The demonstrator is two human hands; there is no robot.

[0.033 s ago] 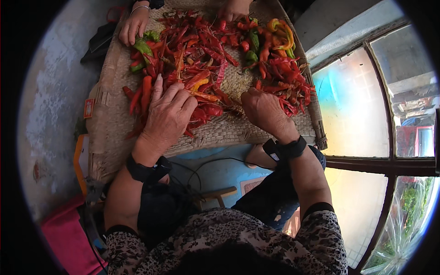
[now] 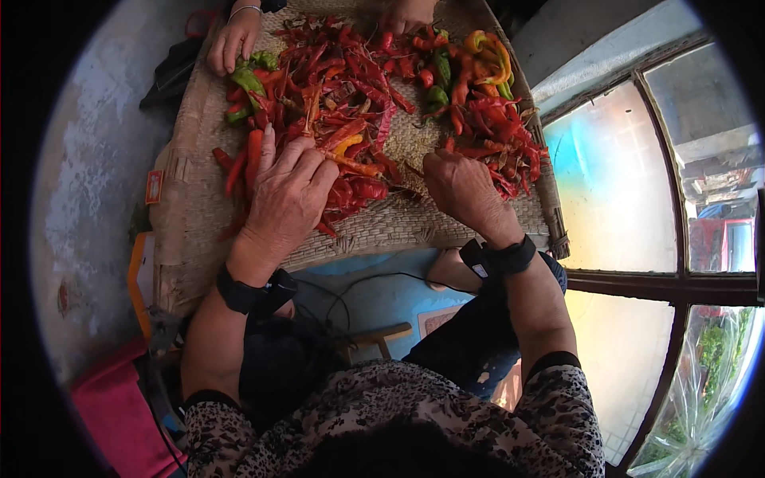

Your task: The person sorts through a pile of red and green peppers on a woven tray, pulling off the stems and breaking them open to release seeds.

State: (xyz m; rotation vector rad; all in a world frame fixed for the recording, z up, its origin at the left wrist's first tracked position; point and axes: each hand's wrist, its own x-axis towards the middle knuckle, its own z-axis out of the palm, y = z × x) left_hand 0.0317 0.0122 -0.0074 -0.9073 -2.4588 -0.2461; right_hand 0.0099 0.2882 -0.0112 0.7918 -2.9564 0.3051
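My left hand point(image 2: 288, 195) rests at the near edge of a heap of red chili peppers point(image 2: 343, 80). Its outer finger stretches forward. The other fingers bend into a pinch at the end of an orange chili pepper point(image 2: 355, 164), with the thumb mostly hidden. My right hand point(image 2: 470, 191) is closed in a tight pinch above pale scattered seeds point(image 2: 410, 139). A thin dark piece shows by its fingertips, too small to name. Beyond it lies a smaller pile of red peppers point(image 2: 498, 131).
All of this lies on a woven tray point(image 2: 191, 239) with a raised rim. Across it, another person's hands point(image 2: 235, 40) touch the peppers. Green peppers point(image 2: 249, 80) and yellow-orange peppers point(image 2: 490, 56) sit at the far sides. A paned window point(image 2: 613, 175) stands right, a wall point(image 2: 88, 175) left.
Both my hands have shifted slightly to the right, and their closed grip looks the same. The other person's hands and the piles look nearly unchanged.
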